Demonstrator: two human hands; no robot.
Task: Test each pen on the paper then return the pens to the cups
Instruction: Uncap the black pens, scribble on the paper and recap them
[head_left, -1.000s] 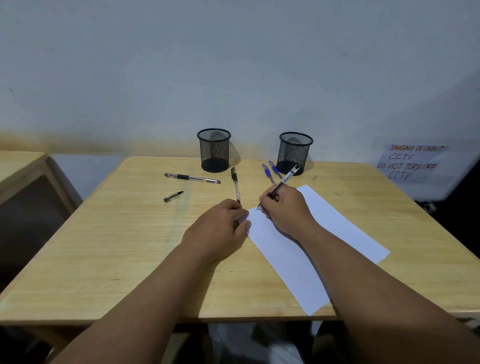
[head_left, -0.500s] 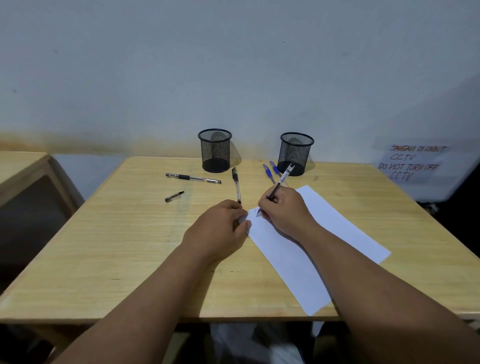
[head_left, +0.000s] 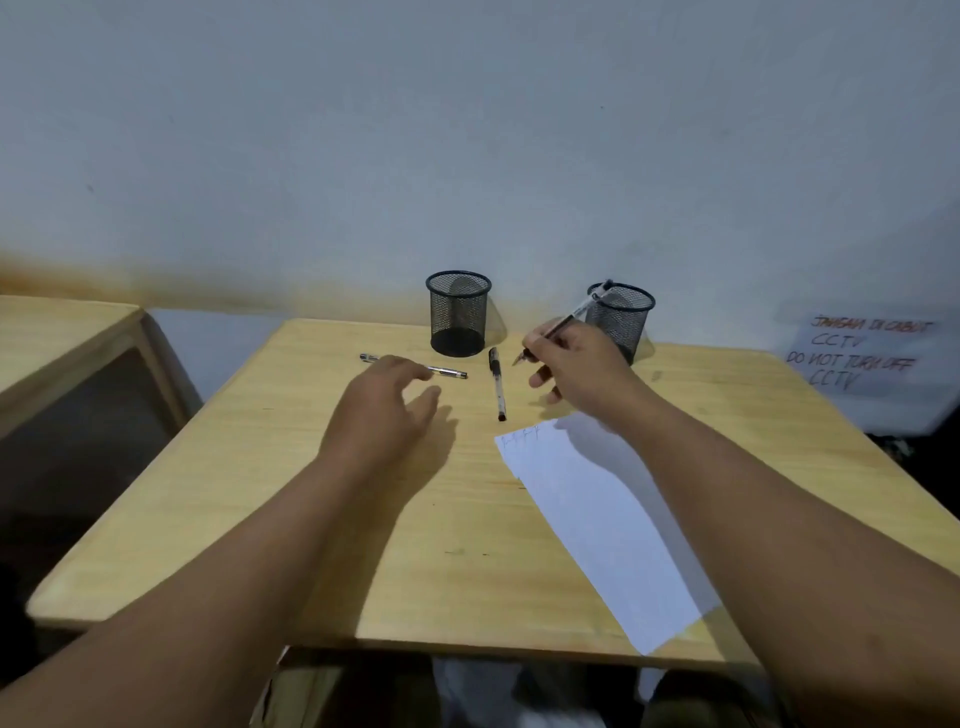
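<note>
Both hands had left the white paper at five o'clock. The left hand, fingers loosely spread, hovered at eleven; the right hand had lifted, pinching a black pen before the one-o'clock mesh cup. Wooden table, white wall beyond.

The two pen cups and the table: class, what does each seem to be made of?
The pen cups: likely black metal mesh, since you see through their walls. The table: pale wood or wood-look laminate, matte, with visible grain lines.
</note>
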